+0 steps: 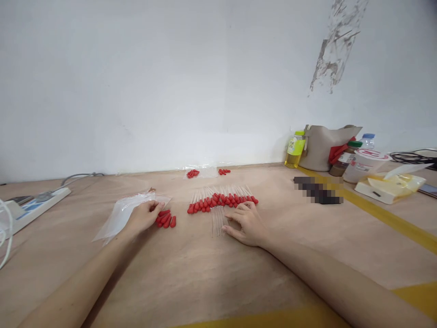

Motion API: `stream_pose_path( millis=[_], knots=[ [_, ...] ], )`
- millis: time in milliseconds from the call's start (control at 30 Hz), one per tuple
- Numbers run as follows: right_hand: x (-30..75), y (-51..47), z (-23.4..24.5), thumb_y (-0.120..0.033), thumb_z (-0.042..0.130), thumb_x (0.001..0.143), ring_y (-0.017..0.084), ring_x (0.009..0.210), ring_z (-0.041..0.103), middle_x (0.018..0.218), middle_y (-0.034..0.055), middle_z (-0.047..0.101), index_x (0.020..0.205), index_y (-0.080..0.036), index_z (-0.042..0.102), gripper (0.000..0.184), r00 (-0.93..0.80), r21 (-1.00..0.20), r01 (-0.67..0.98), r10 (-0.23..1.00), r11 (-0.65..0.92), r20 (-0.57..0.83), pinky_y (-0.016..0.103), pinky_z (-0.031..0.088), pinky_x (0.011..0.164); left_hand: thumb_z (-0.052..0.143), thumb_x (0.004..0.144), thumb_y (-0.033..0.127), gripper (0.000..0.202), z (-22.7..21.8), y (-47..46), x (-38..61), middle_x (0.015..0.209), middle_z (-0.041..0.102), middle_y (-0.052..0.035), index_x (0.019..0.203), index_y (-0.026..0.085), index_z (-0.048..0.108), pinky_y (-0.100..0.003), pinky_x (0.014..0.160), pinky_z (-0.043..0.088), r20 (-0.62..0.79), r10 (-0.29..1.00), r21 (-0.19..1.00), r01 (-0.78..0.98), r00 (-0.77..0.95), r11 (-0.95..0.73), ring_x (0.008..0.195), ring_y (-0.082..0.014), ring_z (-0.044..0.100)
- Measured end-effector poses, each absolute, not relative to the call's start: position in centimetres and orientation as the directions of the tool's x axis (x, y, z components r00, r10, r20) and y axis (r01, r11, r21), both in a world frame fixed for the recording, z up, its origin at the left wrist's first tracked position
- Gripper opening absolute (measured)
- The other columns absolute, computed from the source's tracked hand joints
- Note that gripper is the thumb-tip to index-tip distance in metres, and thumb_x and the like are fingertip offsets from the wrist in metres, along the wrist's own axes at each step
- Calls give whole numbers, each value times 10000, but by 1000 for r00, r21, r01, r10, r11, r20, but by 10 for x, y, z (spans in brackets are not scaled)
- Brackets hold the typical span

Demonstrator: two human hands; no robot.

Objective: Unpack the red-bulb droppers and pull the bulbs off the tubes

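Note:
A row of glass droppers with red rubber bulbs (221, 200) lies across the middle of the brown table. Just in front of it lie several bare glass tubes (217, 220). My right hand (246, 223) rests on the table beside these tubes, fingers spread and touching them. A few loose red bulbs (166, 219) lie to the left. My left hand (143, 216) lies on a stack of clear plastic bags (121, 214), fingertips by the loose bulbs, fingers curled down on the bags.
More bagged red bulbs (193, 173) lie near the wall. A white power strip (32, 206) with cables sits at far left. At right stand a yellow bottle (294, 149), a beige bag (324, 146), jars, a tissue pack (392, 184) and a blurred dark object (318, 189).

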State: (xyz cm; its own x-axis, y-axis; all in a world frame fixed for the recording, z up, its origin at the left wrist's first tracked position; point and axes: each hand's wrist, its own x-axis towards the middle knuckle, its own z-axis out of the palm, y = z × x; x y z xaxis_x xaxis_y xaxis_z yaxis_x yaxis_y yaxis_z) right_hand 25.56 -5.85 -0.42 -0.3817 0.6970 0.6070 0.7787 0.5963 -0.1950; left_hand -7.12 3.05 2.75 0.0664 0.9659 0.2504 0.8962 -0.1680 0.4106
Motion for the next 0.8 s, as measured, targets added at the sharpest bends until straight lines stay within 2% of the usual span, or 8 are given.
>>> stream_pose_path(
  millis=[133,233,367,500,600,800],
  knots=[
    [257,-56,-6,-342,456,851,165,790,500,809,39,659,928,-202,615,225,-380,-195,775,690,601,615,362,259,818,390,776,499,386,26,31,-71,700,654,-40,765,201,635,-308,609,386,265,961,409,895,73,-180,675,-222,587],
    [257,-54,-8,-251,399,877,157,789,503,843,44,659,959,-198,605,228,-369,-186,783,685,593,628,352,269,807,402,776,486,367,27,31,-70,746,666,-59,775,207,639,-327,622,386,264,962,403,898,68,-174,710,-241,591],
    [259,-52,-11,-216,379,880,155,780,508,837,44,659,993,-193,595,245,-351,-194,788,686,584,637,348,284,806,457,747,480,320,29,28,-65,819,672,-61,791,219,636,-329,617,389,314,948,396,901,46,-175,728,-245,587],
    [260,-50,-13,-212,377,879,160,791,519,842,56,657,1031,-186,588,262,-339,-199,794,689,575,641,351,298,811,479,743,494,301,33,19,-42,866,649,-44,770,221,604,-315,718,397,410,878,286,880,246,-380,845,-229,558],
    [261,-50,-13,-208,365,882,164,804,521,838,59,650,1079,-182,569,285,-339,-217,789,702,574,626,350,314,807,505,726,524,332,34,11,-16,862,626,-48,777,209,594,-338,784,376,427,807,175,838,408,-516,873,-230,531],
    [261,-53,-8,-222,351,888,172,874,511,925,79,619,1180,-155,501,335,-397,-286,732,729,618,558,324,367,790,505,734,548,356,31,10,11,811,592,-44,727,197,559,-354,764,355,437,773,39,849,460,-527,860,-235,509]
  ],
)
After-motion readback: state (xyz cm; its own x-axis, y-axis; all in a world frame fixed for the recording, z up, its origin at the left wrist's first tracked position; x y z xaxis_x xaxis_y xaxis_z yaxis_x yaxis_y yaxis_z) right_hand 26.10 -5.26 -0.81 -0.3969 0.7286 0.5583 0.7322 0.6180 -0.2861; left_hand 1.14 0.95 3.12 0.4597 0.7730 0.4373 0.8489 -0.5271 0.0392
